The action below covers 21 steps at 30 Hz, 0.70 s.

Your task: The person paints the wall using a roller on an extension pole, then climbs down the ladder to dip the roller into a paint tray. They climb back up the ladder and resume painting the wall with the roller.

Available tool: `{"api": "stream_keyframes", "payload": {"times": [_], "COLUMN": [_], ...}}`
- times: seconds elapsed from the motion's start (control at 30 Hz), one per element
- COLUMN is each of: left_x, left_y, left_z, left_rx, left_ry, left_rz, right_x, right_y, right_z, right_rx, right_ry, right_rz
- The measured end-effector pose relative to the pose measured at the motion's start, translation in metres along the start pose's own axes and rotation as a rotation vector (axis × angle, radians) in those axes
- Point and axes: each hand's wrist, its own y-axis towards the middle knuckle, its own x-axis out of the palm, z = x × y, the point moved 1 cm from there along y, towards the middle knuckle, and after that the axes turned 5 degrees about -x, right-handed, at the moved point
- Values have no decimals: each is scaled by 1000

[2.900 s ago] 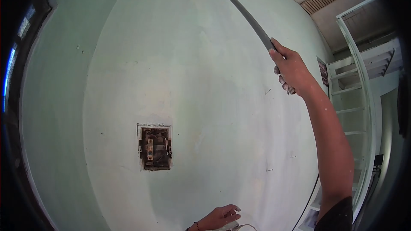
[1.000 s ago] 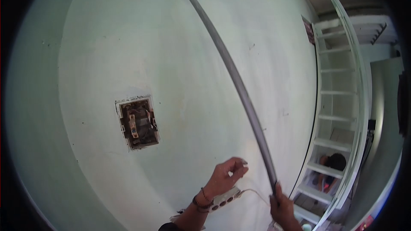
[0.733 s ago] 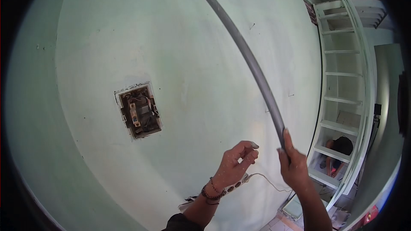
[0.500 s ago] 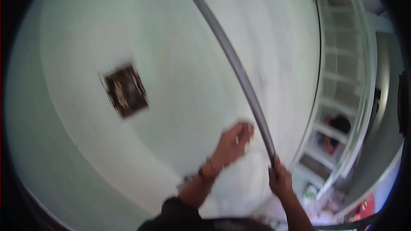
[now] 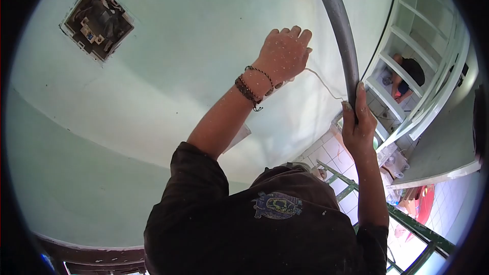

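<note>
My right hand (image 5: pixel 360 125) is wrapped round the lower end of a long dark grey pipe (image 5: pixel 337 15), which runs up out of the top of the view. To its left, my left hand (image 5: pixel 285 53) is raised in front of the pale green wall with its fingers curled. A thin white cord (image 5: pixel 322 80) runs from the left hand's fingers to the right hand beside the pipe. Dark braided bracelets (image 5: pixel 248 91) circle the left wrist, and pale specks dot the hand. The left palm is turned away and mostly hidden.
A square opening (image 5: pixel 97 23) is cut in the wall at upper left. White ladder-like framework (image 5: pixel 407 79) stands at right, with a crouching person (image 5: pixel 411 73) behind its rungs. Green metal bars (image 5: pixel 420 229) and bags (image 5: pixel 395 163) are over the tiled floor (image 5: pixel 333 155) below.
The view has tilted down, showing more of my shirt and the floor. Both hands appear higher in the view. My right hand still holds the pipe; the white cord now shows between the hands.
</note>
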Motion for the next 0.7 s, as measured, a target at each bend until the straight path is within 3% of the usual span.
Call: {"api": "stream_keyframes", "payload": {"times": [0.07,0.1,0.23,0.27,0.37,0.43,0.5,0.63,0.7], "left_x": [-12,-23,-78,-101,-167,-192,-190,-153,-131], "left_y": [1,3,23,33,62,83,96,85,73], "left_z": [4,6,0,2,-2,-3,-8,9,15], "left_rx": [21,7,70,122,155,231,327,301,256], "left_ry": [27,-51,-133,-79,169,563,506,306,258], "left_rz": [36,158,934,975,983,697,708,703,691], "right_x": [2,3,-1,-3,-4,-4,-2,-8,-14], "right_y": [-4,-2,-8,-8,-7,-10,-14,-38,-49], "right_z": [3,5,4,5,-3,-8,-4,16,16], "right_rx": [-40,-85,-108,-123,-123,-115,-96,-72,96], "right_ry": [-4,-14,-47,-18,24,30,15,-35,-140], "right_rz": [23,53,17,31,25,6,35,23,-135]}}
